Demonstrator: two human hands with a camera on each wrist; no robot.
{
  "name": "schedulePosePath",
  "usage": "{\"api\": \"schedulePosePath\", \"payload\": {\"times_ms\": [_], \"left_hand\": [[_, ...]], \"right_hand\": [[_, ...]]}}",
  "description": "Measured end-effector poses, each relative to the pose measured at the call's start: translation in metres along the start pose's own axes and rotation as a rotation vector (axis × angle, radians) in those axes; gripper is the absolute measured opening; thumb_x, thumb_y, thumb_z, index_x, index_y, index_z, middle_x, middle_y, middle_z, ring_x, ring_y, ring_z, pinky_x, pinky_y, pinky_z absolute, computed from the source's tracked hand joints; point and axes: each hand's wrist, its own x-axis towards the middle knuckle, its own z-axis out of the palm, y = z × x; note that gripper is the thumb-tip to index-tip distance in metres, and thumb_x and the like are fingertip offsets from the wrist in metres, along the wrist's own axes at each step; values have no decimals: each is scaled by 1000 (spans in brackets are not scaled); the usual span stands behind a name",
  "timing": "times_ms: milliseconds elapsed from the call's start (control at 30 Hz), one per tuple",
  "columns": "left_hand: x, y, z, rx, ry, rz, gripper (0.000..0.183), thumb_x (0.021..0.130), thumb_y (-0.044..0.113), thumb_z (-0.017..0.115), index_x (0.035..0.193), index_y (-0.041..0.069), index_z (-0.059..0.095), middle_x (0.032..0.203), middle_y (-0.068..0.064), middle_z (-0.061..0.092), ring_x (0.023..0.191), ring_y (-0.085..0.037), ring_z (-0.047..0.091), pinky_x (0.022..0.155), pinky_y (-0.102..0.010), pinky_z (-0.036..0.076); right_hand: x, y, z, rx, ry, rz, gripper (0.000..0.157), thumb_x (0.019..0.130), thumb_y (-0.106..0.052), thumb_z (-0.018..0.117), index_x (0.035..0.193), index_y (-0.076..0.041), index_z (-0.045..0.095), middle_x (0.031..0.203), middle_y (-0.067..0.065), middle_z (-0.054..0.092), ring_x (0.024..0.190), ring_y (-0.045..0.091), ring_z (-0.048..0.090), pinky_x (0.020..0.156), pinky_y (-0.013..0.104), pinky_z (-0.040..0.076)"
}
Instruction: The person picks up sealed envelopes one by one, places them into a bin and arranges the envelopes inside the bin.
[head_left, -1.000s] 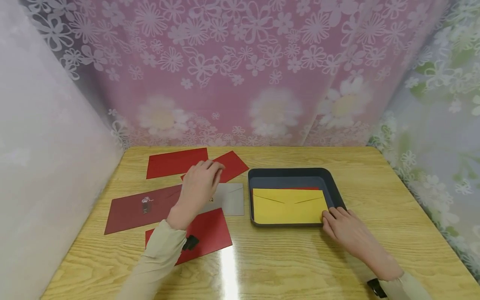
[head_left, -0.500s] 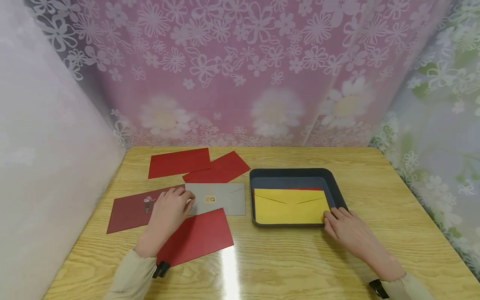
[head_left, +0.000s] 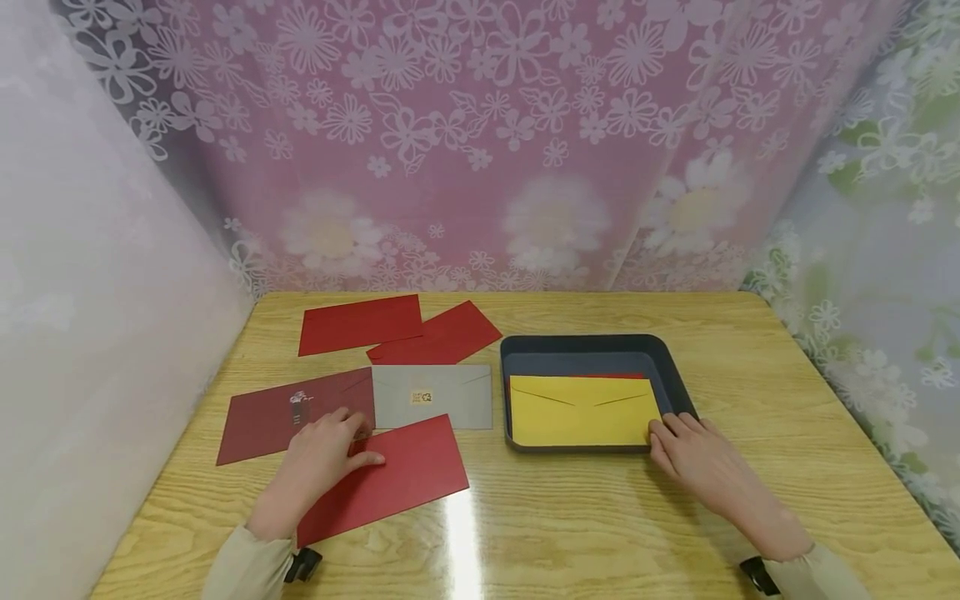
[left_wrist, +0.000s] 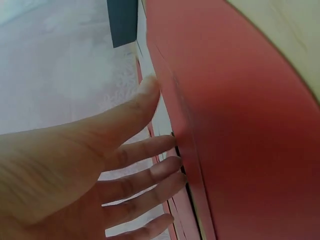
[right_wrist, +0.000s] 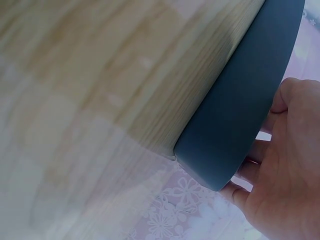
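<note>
Left hand (head_left: 318,458): fingers spread, at edge of nearest red envelope (head_left: 420,462) | right hand (head_left: 701,467): pinching tray (head_left: 577,342), near right corner | yellow envelope (head_left: 583,421) inside

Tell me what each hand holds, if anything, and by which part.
The right hand holds the dark tray by its rim at the near right corner. The left hand is at the nearest red envelope, gripping nothing.
</note>
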Motion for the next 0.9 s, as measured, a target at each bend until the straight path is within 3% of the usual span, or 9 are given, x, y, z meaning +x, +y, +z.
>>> {"api": "schedulePosePath", "payload": {"times_ms": [233,433,667,767,900], "left_hand": [[1,-7,3,-59,-36,27,44,71,32,93,95,12,63,84,2,60,75,-11,56,64,-32,47],[3,-11,5,-115,-119,4,41,73,33,91,89,13,59,82,4,55,74,-10,50,65,-31,45],[5,-14,3,-202,-181,-11,40,76,33,89,92,14,58,85,5,58,76,-11,52,66,-32,45],[6,-15,2,-225,-156,23,32,80,28,87,96,15,62,87,6,62,78,-11,56,68,-32,48],[10,-14,5,-203,-49,146,14,90,18,77,101,16,69,91,7,63,82,-10,57,72,-32,52]], "right_hand": [[0,2,0,-4,-11,0,20,95,-15,60,80,-17,47,73,-6,34,65,15,34,57,27,27],[0,2,1,-3,4,-14,21,97,-17,58,79,-17,47,72,-6,35,64,14,32,57,26,26],[-1,2,2,1,13,-14,22,97,-16,58,78,-17,46,71,-7,33,64,13,32,57,26,25],[-1,2,2,3,20,-15,22,97,-16,58,78,-17,46,72,-7,33,64,13,32,57,26,26],[0,1,2,0,34,-21,21,97,-17,56,78,-17,47,72,-7,33,64,13,32,57,25,25]]}}
